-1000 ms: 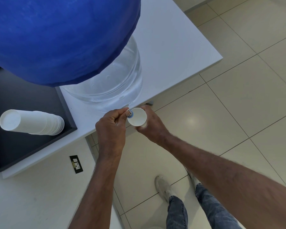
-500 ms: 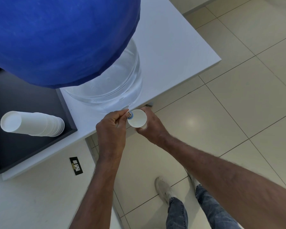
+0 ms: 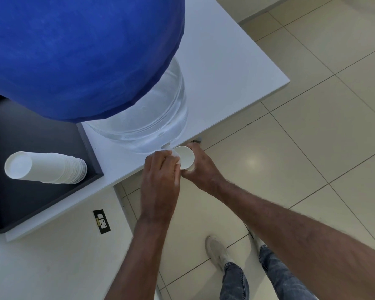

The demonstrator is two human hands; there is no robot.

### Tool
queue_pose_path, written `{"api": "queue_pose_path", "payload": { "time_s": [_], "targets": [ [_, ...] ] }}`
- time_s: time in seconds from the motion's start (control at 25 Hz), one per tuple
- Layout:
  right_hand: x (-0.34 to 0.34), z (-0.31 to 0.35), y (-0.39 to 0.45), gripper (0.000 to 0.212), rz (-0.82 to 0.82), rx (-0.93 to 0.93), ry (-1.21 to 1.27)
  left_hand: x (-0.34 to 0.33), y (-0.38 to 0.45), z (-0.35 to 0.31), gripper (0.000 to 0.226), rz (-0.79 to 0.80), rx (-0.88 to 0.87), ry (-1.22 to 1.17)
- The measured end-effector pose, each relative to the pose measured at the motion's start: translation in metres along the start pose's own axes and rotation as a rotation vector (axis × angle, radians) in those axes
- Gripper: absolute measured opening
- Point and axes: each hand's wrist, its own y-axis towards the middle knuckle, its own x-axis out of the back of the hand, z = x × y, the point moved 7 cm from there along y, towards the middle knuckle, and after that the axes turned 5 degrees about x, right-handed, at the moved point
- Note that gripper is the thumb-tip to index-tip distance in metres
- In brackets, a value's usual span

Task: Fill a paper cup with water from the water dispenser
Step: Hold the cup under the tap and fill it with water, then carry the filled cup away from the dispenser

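Tap zone was jammed: both hands (image 3: 160,169) and paper cup (image 3: 185,157) crowded against dispenser bottle (image 3: 139,118). Cup stack (image 3: 46,167) blocked left tray (image 3: 41,200). Right countertop (image 3: 221,68) was open.

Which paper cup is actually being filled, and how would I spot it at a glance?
Start at the big blue-covered water bottle on the white counter. At the counter's front edge below it, the right hand holds one paper cup while the left hand works the tap. Unlike the stack of cups lying sideways in the black tray, it is single, upright and hand-held.
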Motion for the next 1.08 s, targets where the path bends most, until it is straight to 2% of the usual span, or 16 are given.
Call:
{"api": "queue_pose_path", "payload": {
  "time_s": [0.28,0.56,0.76,0.88,1.08],
  "targets": [
    [0.035,-0.013,-0.016,0.061,-0.020,-0.046,0.001,0.004,-0.003,-0.015,0.026,0.018,0.017,0.055],
    [0.155,0.008,-0.013,0.064,-0.173,0.003,-0.032,-0.016,0.031,-0.077,0.033,0.029,0.032,-0.079],
    [0.239,0.025,0.052,0.066,-0.249,0.033,-0.042,-0.048,0.091,-0.110,0.040,0.071,0.119,-0.185],
    [0.277,0.022,0.113,0.068,-0.225,0.045,-0.049,-0.075,0.143,-0.124,0.045,0.071,0.194,-0.160],
    [0.298,0.012,0.187,0.068,-0.178,0.065,-0.089,-0.105,0.199,-0.113,0.056,0.095,0.261,-0.051]
  ]
}}
